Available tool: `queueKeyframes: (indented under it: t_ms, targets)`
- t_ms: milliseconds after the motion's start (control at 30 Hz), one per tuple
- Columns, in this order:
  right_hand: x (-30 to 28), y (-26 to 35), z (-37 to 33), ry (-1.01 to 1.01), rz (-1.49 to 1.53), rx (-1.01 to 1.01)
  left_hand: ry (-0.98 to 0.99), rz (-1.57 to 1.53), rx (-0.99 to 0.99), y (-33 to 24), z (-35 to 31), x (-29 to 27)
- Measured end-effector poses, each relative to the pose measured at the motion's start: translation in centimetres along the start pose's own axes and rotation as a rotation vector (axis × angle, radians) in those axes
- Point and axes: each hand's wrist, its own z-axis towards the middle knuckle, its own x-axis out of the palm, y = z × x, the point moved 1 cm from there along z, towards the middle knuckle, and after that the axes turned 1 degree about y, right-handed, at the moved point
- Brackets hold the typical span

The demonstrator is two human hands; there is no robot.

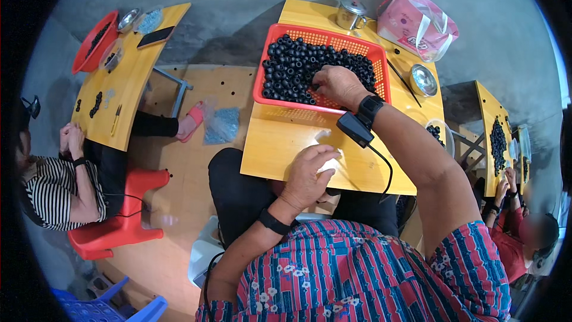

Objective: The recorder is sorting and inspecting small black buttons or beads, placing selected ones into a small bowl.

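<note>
Pale printed lettering [415, 42] shows — low on the side of the pink bag [411, 19].

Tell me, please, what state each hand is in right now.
Left hand: open, loosely curled, nothing visibly held.
Right hand: down among the black pieces in the red basket; whether it holds one cannot be told.

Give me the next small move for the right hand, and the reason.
Probably pinch one black ring-shaped piece and lift it out of the red basket: the right hand has its fingers down among the pieces, while the left hand, at the near edge of the yellow table, shows no piece in its fingers.
</note>
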Motion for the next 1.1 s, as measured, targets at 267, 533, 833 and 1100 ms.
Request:
queueKeyframes:
  t_ms: [267,533,833,1100]
  targets:
    - [-4.1,1.6,-4.2,-0.212,0.19,-0.07,-0.015,-0.014,-0.009,0.1,-0.4,0.3]
    - [-4.5,6.2,-14.8,-0.037,0.477,-0.02,-0.086,-0.831,-0.31,-0.2,-0.6,0.3]
    - [-1.1,8.8,-18.5,0.035,0.631,0.001,0.023,-0.863,-0.436,-0.9,-4.1,0.5]
    - [2.0,9.1,-20.8,0.001,0.921,0.175,0.093,-0.989,-0.646,-0.4,-5.7,0.6]
